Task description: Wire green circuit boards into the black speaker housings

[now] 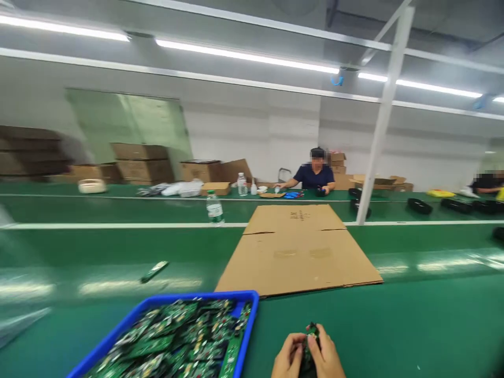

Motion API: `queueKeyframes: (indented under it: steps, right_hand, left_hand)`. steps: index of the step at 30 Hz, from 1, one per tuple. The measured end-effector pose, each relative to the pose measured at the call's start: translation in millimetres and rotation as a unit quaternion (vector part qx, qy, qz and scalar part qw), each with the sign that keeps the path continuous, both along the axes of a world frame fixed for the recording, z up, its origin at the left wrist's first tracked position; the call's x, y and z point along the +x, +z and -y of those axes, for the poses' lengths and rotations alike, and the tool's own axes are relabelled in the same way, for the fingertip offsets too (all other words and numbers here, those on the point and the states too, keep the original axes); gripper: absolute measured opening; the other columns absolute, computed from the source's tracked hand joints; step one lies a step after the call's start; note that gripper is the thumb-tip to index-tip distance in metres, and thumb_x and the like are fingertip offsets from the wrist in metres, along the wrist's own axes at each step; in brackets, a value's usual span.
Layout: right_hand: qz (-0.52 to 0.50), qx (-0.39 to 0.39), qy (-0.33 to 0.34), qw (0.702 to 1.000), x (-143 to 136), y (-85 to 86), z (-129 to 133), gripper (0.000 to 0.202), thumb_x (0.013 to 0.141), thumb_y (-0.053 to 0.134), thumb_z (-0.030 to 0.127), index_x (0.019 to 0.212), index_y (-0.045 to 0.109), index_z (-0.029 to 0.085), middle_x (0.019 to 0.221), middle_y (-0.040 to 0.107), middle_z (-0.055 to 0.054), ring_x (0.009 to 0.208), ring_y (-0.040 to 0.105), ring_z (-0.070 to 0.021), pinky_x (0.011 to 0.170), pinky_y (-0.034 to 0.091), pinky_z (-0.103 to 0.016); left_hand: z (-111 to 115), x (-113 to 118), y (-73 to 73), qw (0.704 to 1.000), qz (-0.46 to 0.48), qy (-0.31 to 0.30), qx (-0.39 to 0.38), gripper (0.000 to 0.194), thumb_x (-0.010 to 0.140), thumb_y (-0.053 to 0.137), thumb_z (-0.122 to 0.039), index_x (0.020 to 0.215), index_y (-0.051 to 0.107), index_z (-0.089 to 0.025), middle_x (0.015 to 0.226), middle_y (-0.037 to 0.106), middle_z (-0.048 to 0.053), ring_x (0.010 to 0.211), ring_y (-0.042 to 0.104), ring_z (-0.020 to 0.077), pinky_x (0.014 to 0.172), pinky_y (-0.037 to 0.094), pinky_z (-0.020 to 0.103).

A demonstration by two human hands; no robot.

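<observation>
Low in the head view, my left hand (289, 357) and my right hand (325, 353) are close together with bent fingers. Between them they grip a small green circuit board (309, 350) with dark parts on it. The fingers cover much of the board, and its lower end is dark and blurred. To the left of my hands stands a blue tray (252, 325) heaped with green circuit boards (197, 336). One more circuit board (155, 271) lies by itself beyond the tray.
A flattened cardboard sheet (299, 262) lies ahead of my hands. Behind it are a water bottle (214, 208) and a white post (386, 115). Across the green bench sits a person (315, 176) among cardboard boxes (144, 163). Black shells (419, 206) line the far right.
</observation>
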State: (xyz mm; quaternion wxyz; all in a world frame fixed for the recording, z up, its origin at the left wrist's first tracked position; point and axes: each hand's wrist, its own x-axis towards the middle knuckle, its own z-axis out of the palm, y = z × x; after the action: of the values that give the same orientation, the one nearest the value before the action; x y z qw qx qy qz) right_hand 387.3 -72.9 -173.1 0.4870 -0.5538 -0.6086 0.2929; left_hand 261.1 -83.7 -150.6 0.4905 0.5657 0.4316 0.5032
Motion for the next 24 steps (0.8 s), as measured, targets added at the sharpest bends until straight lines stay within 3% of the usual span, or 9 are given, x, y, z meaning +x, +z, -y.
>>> queueKeyframes:
  steps: [9,13,14,15,16,18,20,22,24]
  right_hand:
    - [-0.024,-0.113,0.048,0.992,12.4,14.6,-6.1,0.067,0.066,0.039,0.077,0.094,0.055,0.018,0.09,0.067,-0.01,0.086,0.063,-0.0231,0.07,0.051,-0.023]
    - [-0.074,-0.109,-0.014,0.991,12.9,14.6,-10.5,0.064,0.069,0.035,0.076,0.092,0.052,0.019,0.087,0.067,-0.009,0.08,0.063,-0.0226,0.068,0.05,-0.025]
    - [-0.079,-0.108,-0.029,0.991,12.8,14.8,-11.5,0.063,0.07,0.034,0.075,0.091,0.052,0.019,0.086,0.067,-0.009,0.079,0.063,-0.0224,0.068,0.05,-0.025]
    - [-0.081,-0.11,-0.038,0.99,12.6,15.3,-12.4,0.061,0.072,0.034,0.074,0.092,0.052,0.019,0.085,0.067,-0.009,0.078,0.063,-0.0221,0.068,0.049,-0.026]
    - [-0.082,-0.114,-0.041,0.989,12.2,16.1,-13.1,0.061,0.073,0.034,0.073,0.094,0.052,0.018,0.083,0.067,-0.009,0.077,0.063,-0.0218,0.067,0.049,-0.026]
    - [-0.086,-0.119,-0.027,0.989,10.2,17.6,-13.5,0.064,0.073,0.036,0.072,0.102,0.049,0.017,0.079,0.067,-0.008,0.074,0.062,-0.0208,0.064,0.048,-0.026]
    - [-0.084,-0.107,-0.017,0.991,6.5,17.7,-12.9,0.066,0.073,0.036,0.072,0.107,0.046,0.016,0.073,0.067,-0.006,0.068,0.062,-0.0194,0.06,0.046,-0.025]
    - [-0.072,-0.078,-0.021,0.994,1.4,15.1,-12.2,0.065,0.074,0.034,0.072,0.106,0.046,0.017,0.066,0.065,-0.004,0.063,0.061,-0.0179,0.057,0.045,-0.023]
    - [-0.054,-0.057,-0.027,0.997,-4.1,10.0,-12.4,0.063,0.075,0.032,0.072,0.102,0.048,0.017,0.06,0.064,-0.003,0.057,0.059,-0.0167,0.055,0.043,-0.023]
  left_hand:
    - [2.4,14.4,8.0,0.995,-0.095,0.027,-0.005,0.037,0.066,0.046,-0.005,0.1,0.057,-0.016,0.105,0.064,0.011,0.098,0.059,0.019,0.089,0.045,0.03]
    - [15.8,0.3,36.7,0.983,-0.18,0.0,-0.022,0.048,0.054,0.062,-0.009,0.102,0.062,-0.016,0.119,0.056,0.017,0.112,0.049,0.0327,0.096,0.038,0.045]
    - [18.9,-9.2,51.0,0.979,-0.202,-0.002,-0.021,0.043,0.058,0.063,-0.014,0.101,0.063,-0.019,0.122,0.055,0.016,0.113,0.048,0.0338,0.096,0.037,0.046]
    - [20.0,-21.8,67.7,0.962,-0.268,-0.044,0.014,0.044,0.062,0.063,-0.019,0.105,0.062,-0.022,0.121,0.056,0.013,0.111,0.051,0.0313,0.095,0.04,0.043]
    - [18.1,-37.6,85.7,0.945,-0.318,-0.033,0.074,0.047,0.064,0.062,-0.021,0.111,0.058,-0.022,0.117,0.06,0.011,0.108,0.054,0.0271,0.094,0.042,0.037]
    - [3.4,-78.3,120.7,0.884,-0.44,0.118,0.103,0.035,0.074,0.056,-0.024,0.108,0.059,-0.024,0.107,0.066,0.005,0.098,0.06,0.0193,0.088,0.046,0.028]
    - [-24.1,-126.6,147.3,0.851,-0.48,0.199,0.074,0.028,0.078,0.05,-0.017,0.104,0.06,-0.016,0.107,0.065,0.01,0.101,0.058,0.0216,0.09,0.044,0.033]
    - [-55.5,-173.7,161.9,0.817,-0.509,0.266,0.042,0.024,0.074,0.051,-0.005,0.095,0.063,-0.01,0.104,0.065,0.013,0.103,0.057,0.0221,0.092,0.042,0.035]
    - [-80.5,-211.2,167.0,0.781,-0.529,0.331,0.007,0.018,0.072,0.055,0.0,0.087,0.063,-0.008,0.097,0.066,0.009,0.095,0.06,0.0192,0.087,0.046,0.037]
